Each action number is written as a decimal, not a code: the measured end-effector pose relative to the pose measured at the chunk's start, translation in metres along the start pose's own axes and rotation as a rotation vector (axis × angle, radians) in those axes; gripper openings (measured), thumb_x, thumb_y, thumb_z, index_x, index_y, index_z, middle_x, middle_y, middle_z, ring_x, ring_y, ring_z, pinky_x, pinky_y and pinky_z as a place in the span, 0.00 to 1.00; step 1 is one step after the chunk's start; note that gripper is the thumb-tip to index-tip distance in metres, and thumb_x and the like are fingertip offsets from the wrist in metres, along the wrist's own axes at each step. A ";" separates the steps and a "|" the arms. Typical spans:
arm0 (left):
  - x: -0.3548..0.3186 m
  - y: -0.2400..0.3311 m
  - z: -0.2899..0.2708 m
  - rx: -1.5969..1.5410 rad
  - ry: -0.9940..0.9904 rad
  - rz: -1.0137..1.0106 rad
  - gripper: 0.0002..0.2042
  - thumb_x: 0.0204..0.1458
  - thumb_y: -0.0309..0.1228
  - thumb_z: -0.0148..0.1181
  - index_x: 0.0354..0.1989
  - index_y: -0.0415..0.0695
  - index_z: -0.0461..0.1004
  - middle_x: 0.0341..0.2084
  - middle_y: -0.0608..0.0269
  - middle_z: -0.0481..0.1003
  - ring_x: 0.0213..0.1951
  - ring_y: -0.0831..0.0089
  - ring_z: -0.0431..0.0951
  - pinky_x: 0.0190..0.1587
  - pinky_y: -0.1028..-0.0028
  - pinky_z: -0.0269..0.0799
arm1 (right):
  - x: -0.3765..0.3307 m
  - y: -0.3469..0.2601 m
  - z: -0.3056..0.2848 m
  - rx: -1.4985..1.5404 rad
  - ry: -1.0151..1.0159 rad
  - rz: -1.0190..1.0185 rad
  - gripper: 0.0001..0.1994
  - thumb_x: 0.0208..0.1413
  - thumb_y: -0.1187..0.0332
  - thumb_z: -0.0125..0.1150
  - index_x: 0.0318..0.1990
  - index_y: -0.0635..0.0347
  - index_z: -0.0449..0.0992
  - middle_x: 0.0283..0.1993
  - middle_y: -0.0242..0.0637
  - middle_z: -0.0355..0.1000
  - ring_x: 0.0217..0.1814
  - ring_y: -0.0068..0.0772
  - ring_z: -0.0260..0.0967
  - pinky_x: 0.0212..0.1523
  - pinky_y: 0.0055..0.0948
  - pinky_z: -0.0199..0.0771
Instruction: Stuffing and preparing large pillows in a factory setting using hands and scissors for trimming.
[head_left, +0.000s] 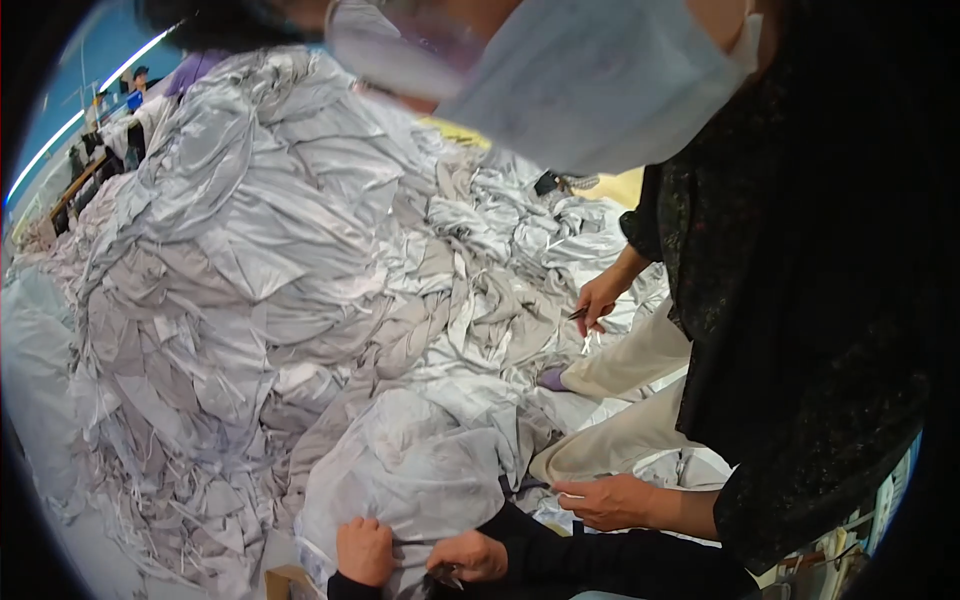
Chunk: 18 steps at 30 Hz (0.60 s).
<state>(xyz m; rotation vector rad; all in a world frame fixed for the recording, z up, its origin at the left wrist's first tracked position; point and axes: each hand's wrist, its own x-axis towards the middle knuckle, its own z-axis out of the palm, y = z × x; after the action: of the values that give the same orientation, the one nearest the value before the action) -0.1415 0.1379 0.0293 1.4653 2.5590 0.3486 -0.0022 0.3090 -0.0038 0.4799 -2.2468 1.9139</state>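
Note:
At the lower edge, my left hand (365, 550) is closed in a fist on pale fabric (410, 480), a whitish, bulging bundle heaped in front of me. Just right of it, my right hand (468, 556) curls around a small dark metal tool (445, 576), which looks like thread snips; its tip is partly hidden by the hand and cloth. Both wrists emerge from black sleeves, the right arm coming in from the right side.
A huge heap of silvery-grey cloth (290, 240) fills the left and middle. Close on the right stands a masked co-worker in black (800, 330); one of their hands (600, 300) holds a small dark tool, the other (610, 502) is near my right arm. A cardboard box (290, 582) sits bottom left.

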 end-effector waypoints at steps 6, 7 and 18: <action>0.004 -0.011 0.002 -0.018 0.037 -0.127 0.02 0.41 0.26 0.53 0.20 0.44 0.69 0.20 0.54 0.70 0.26 0.56 0.72 0.28 0.59 0.66 | 0.006 -0.016 -0.030 -0.100 -0.139 0.253 0.08 0.46 0.79 0.59 0.35 0.56 0.76 0.30 0.37 0.73 0.32 0.36 0.73 0.31 0.28 0.71; 0.008 -0.020 0.004 -0.219 0.233 -0.106 0.04 0.45 0.28 0.54 0.22 0.43 0.68 0.20 0.53 0.69 0.26 0.53 0.71 0.29 0.59 0.66 | 0.017 -0.028 -0.033 -0.087 0.010 0.196 0.06 0.46 0.78 0.60 0.32 0.56 0.76 0.28 0.37 0.73 0.30 0.34 0.73 0.29 0.27 0.71; -0.052 0.043 -0.040 -0.745 0.351 -0.187 0.25 0.35 0.28 0.71 0.45 0.40 0.70 0.38 0.60 0.72 0.38 0.69 0.73 0.39 0.74 0.67 | 0.039 -0.041 -0.021 -0.211 0.324 0.111 0.03 0.52 0.75 0.63 0.32 0.63 0.75 0.20 0.26 0.66 0.22 0.13 0.57 0.24 0.15 0.58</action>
<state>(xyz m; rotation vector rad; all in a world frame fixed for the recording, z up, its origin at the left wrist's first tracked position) -0.0903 0.1092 0.0815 0.9339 2.3375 1.4395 -0.0274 0.3185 0.0501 0.0143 -2.2584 1.6337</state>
